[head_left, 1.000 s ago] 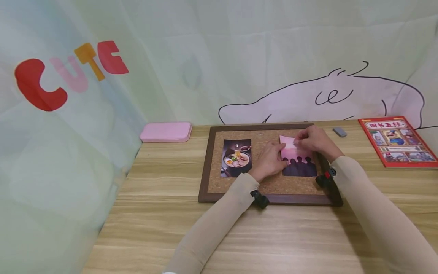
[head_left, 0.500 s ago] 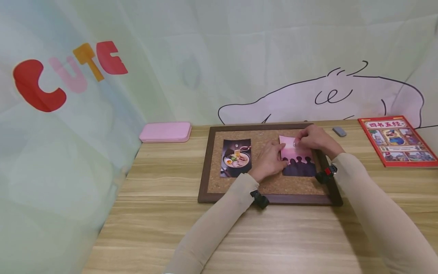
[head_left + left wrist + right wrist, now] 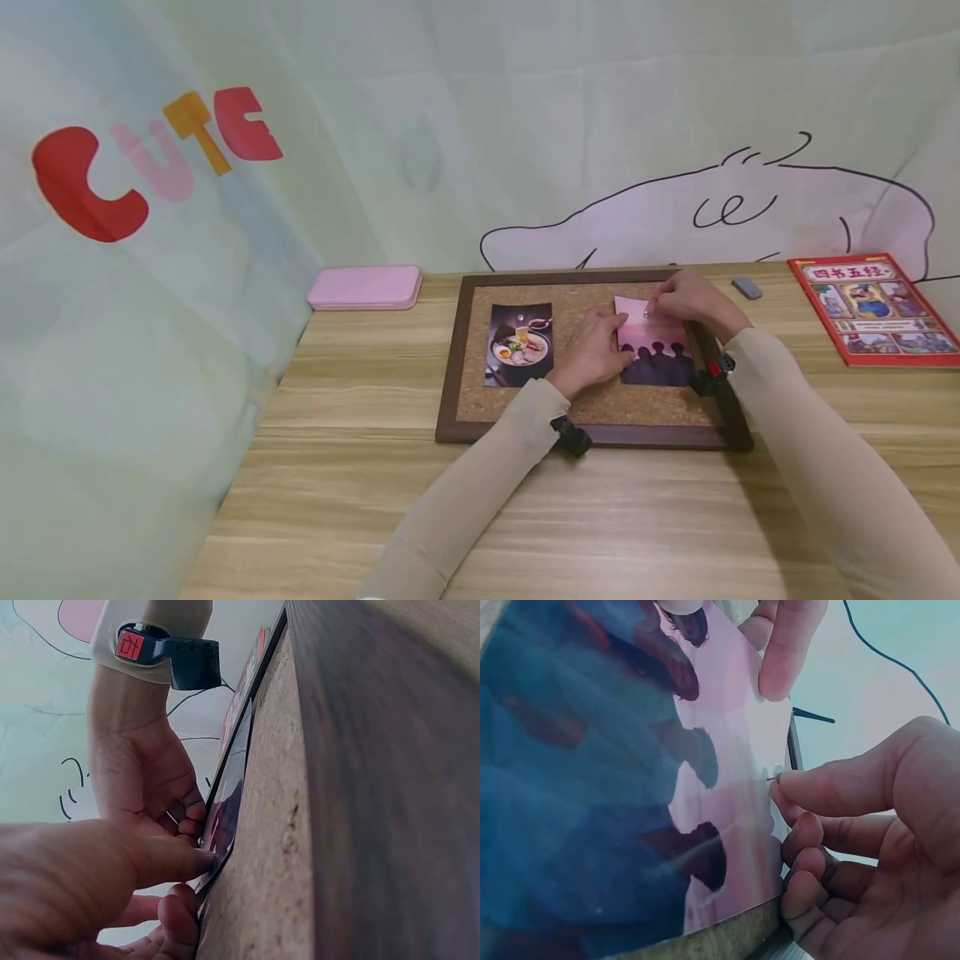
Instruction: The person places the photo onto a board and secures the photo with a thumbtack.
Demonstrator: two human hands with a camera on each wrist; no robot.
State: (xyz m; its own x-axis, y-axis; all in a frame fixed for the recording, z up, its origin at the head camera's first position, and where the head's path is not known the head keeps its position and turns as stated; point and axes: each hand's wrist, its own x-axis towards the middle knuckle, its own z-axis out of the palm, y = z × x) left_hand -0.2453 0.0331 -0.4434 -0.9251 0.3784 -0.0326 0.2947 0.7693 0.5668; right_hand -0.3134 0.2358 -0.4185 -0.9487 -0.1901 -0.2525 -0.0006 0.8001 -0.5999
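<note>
A cork board (image 3: pixel 495 407) with a dark brown frame lies on the wooden table. On its right half is a photo (image 3: pixel 656 368) of silhouetted people against a pink sky. My left hand (image 3: pixel 594 354) holds this photo down along its left edge, thumb and fingertips pressing on it. Near the photo's top, my right hand (image 3: pixel 693 302) pinches a small clear push pin (image 3: pixel 778 774) between thumb and index finger. In the right wrist view the pin's thin point meets the photo's surface. To the left, a ramen photo (image 3: pixel 520 354) is fixed by a similar pin near its top.
A pink pencil case (image 3: pixel 364 288) sits left of the board, by the curtain. Behind the board's right corner lies a small grey object (image 3: pixel 746 287). A red illustrated book (image 3: pixel 873 312) is at the far right. Another small clear pin shows on the cork's top middle.
Hardly anything differs. Both hands stay at the photo, with the right hand's fingers shifting only slightly around the pin.
</note>
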